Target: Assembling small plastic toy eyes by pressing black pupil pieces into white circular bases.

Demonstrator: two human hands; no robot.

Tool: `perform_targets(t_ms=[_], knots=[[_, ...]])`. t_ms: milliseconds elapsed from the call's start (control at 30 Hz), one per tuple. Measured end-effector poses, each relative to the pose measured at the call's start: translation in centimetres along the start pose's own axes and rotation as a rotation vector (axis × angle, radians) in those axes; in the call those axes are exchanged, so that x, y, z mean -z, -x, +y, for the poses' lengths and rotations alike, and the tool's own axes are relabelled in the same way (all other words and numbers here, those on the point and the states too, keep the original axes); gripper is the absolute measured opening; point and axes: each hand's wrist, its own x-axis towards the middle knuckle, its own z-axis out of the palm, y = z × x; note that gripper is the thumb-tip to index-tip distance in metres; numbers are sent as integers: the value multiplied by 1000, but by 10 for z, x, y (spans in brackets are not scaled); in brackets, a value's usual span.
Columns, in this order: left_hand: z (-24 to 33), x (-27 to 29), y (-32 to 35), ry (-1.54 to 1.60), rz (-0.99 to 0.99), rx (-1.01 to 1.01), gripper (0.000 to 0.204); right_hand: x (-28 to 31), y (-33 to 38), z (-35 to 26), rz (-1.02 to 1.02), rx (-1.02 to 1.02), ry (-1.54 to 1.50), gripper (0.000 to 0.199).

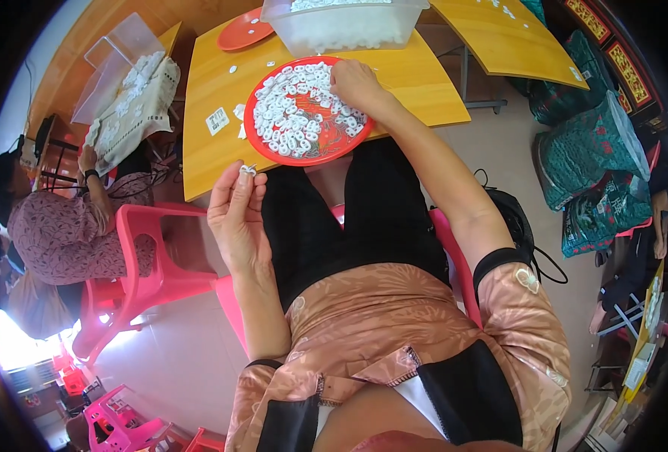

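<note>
Pinching a small, rounded white piece (249,170) between thumb and fingers, the left hand (237,215) is raised just off the near edge of the yellow wooden counter (417,98). The right hand (355,84) bends down over the far right side of a round red tray (332,142), its fingers curled together; whether they grip anything cannot be told. Loose white ring-like pieces (277,113) cover most of the tray, leaving part of its patterned bottom bare. Beside it on the left lies a white printed label (217,120); behind stand a flat red dish (236,36) and a translucent plastic bin (341,34) holding more white pieces. Farther left, a person in a patterned top (70,233) sits near a pink plastic chair (132,275); green woven sacks (594,151) are piled at right.
</note>
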Motion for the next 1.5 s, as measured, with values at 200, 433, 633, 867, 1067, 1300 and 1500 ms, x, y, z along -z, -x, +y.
perform_targets(t_ms=[200,433,633,867,1067,1300,1500], knots=[[0,3,1,5,3,7,28,8,7,-10,-47,28,-74,13],[2,3,0,36,19,59,28,21,16,-8,-27,10,-79,15],[-1,6,1,87,-11,85,28,61,42,-53,-236,-25,-779,24],[-4,-1,6,109,-124,34,24,96,96,-151,-587,-117,-1529,25],[3,2,4,114,-99,-91,22,109,105,-159,-675,-76,-1549,24],[5,0,6,214,-118,-68,22,116,100,-148,-788,-10,-1576,26],[7,-1,5,161,-29,-87,22,126,105,-155,-655,-184,-1748,29]])
